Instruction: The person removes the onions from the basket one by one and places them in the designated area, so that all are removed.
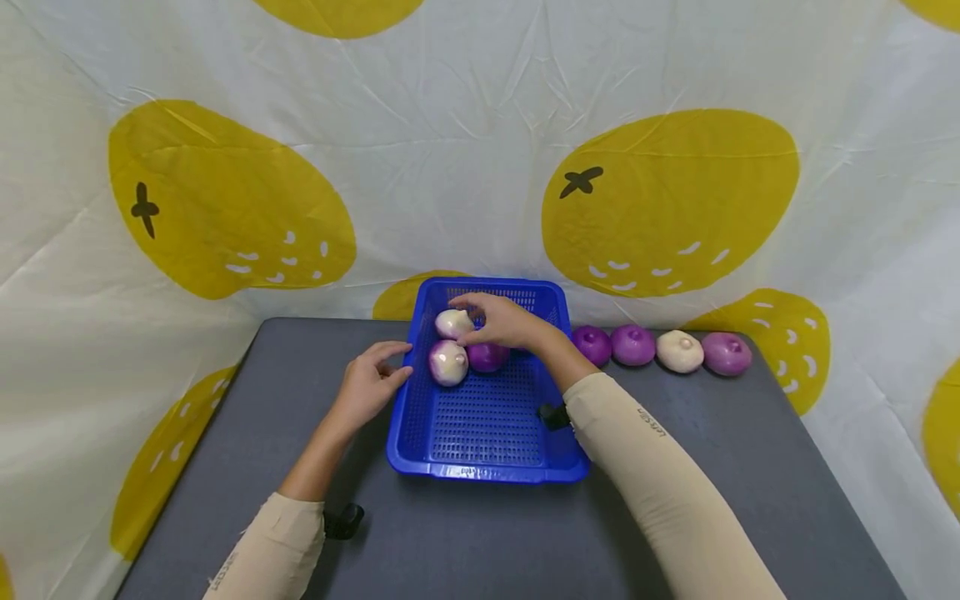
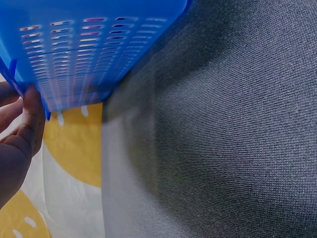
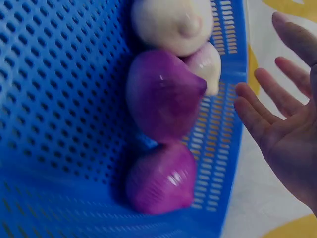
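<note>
Four-sided and blue, a perforated basket (image 1: 487, 471) carries several onions on its left and far side. Among them are a white-and-purple onion (image 1: 448, 363), a pale onion (image 1: 453, 323) behind it and a purple onion (image 1: 487, 357) alongside. A magenta onion (image 3: 163, 181) shows in the right wrist view; my right arm hides it from the head view. Above the onions hovers my right hand (image 1: 498, 321), fingers spread and holding nothing in the right wrist view. My left hand (image 1: 367, 383) holds the basket's left rim, thumb (image 2: 32, 106) against its outer side.
On the dark table (image 1: 465, 542), right of the basket, several more onions stand in a row: a purple onion (image 1: 591, 345), a second purple onion (image 1: 632, 345), a white onion (image 1: 679, 351) and a lilac onion (image 1: 726, 354). A patterned cloth (image 1: 465, 183) hangs behind.
</note>
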Available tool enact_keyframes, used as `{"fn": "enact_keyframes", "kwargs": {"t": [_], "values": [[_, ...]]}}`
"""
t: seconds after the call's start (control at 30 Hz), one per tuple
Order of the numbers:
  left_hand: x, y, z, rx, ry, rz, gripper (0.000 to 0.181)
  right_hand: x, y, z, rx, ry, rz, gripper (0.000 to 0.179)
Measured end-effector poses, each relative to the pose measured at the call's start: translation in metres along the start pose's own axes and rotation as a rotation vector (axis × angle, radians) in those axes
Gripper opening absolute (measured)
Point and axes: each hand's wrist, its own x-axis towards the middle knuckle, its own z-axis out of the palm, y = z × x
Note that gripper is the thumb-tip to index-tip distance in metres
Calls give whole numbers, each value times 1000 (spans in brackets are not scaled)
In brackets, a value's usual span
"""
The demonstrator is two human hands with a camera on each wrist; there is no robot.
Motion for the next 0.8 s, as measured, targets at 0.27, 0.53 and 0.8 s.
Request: {"fn": "enact_keyframes", "kwargs": {"t": [0.27, 0.53, 0.8], "values": [[0, -2, 1, 2, 9, 17, 36, 4, 5, 19, -172, -57, -1, 68], [0, -1, 0, 3, 4, 18, 36, 9, 13, 34, -369, -54, -172, 57], [-1, -2, 1, 7, 4, 17, 36, 11, 15, 47, -492, -41, -92, 66]]}}
